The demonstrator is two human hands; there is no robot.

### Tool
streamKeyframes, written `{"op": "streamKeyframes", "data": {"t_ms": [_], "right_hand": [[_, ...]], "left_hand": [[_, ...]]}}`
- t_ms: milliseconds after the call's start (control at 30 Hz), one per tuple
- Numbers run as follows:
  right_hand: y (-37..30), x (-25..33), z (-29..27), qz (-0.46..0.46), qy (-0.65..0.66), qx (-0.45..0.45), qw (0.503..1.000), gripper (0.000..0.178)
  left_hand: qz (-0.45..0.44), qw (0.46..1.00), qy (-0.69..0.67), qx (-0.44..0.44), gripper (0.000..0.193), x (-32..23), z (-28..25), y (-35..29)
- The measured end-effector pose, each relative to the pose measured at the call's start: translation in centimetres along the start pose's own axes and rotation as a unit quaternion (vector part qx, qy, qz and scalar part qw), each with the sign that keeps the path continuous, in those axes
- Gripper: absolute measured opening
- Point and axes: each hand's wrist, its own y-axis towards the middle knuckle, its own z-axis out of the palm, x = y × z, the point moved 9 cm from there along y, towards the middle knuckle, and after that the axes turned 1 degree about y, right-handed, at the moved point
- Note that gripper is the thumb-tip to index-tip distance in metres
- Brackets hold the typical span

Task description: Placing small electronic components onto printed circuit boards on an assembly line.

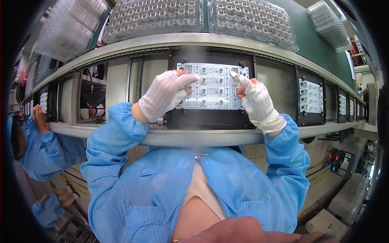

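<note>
A white circuit board panel (210, 102) with several rows of small components lies in a black carrier tray (210, 119) in front of me. My left hand (164, 91), in a striped white glove with some bare fingertips, reaches over the panel's left side. Its index finger stretches across the upper rows, and the thumb sits lower, apart from it; no held part shows. At the panel's right edge is my right hand (259, 99), gloved likewise. Its index fingertip meets the top right corner area, with the thumb apart below and the other fingers partly curled.
The carrier rests on a conveyor with metal rails (202, 139). Another loaded carrier (311, 97) stands to the right, others beyond. Clear plastic trays (156, 16) and more trays (253, 22) lie on the green bench behind. At far left, a co-worker in a blue sleeve (52, 152) works at the line.
</note>
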Motion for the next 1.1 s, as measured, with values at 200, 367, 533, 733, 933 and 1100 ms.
{"op": "streamKeyframes", "data": {"t_ms": [200,367,533,733,933,1100], "right_hand": [[0.5,0.9,1.1,-0.042,-0.036,0.041,0.998,0.062],[1.2,0.8,1.3,-0.024,-0.033,0.061,0.997,0.061],[2.1,0.5,1.4,0.011,-0.02,0.086,0.996,0.061],[0.5,2.4,1.7,-0.116,-0.129,0.002,0.985,0.056],[1.4,1.5,0.4,-0.056,-0.065,0.07,0.994,0.053],[4.1,-0.8,-1.6,-0.02,-0.101,0.036,0.994,0.052]], "left_hand": [[0.015,0.999,0.016,-0.027,0.035,0.7,-0.9,-0.5],[0.016,0.998,0.022,-0.051,0.034,1.4,-1.7,-0.9],[0.026,0.997,0.019,-0.065,0.032,1.5,-2.7,-0.8],[0.035,0.995,0.072,-0.057,0.031,3.8,-3.8,1.6],[0.028,0.971,0.195,-0.135,0.029,11.0,-5.2,11.2],[0.074,0.968,0.227,-0.076,0.031,14.1,-3.8,15.6]]}}
